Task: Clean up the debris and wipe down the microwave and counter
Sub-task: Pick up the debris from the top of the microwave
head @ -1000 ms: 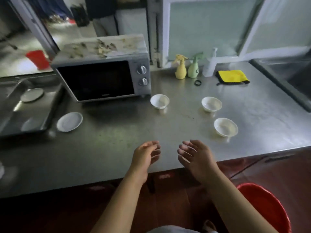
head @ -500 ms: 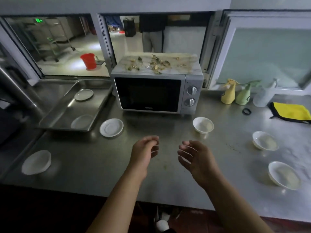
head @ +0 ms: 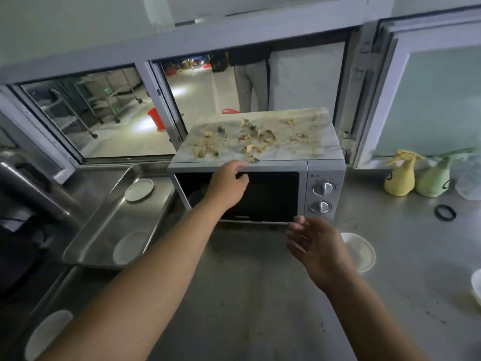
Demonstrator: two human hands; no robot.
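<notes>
The step in hand looked like the first one, clearing the debris (head: 250,138) off the microwave (head: 260,178); nothing of it seemed gathered yet, for the scraps lay scattered across the whole top, thickest toward the left and middle, with one bit at the very front edge; the microwave stood at the back of the table (head: 247,295), its door closed, a steel tray (head: 104,230) just beside it on the left; the left hand (head: 227,182) was raised to the top front edge of the microwave, arm stretched well forward, fingers curled and knuckles up, holding nothing that could be seen; whether its fingertips touched the edge I could not tell; the right hand (head: 316,247) hung lower, above the table in front of the microwave's bottom right corner, palm turned inward, fingers loosely spread and empty, partly covering a white bowl (head: 360,252); the next move, as I judged it, called for sweeping the scraps toward the front edge with one hand and catching them in the other cupped below, since loose flakes would otherwise drop onto the table and add to the specks already there; no cloth showed in this view, so wiping seemed to call for fetching one first; two spray bottles (head: 416,175) stood at the right, well apart from both hands.
</notes>
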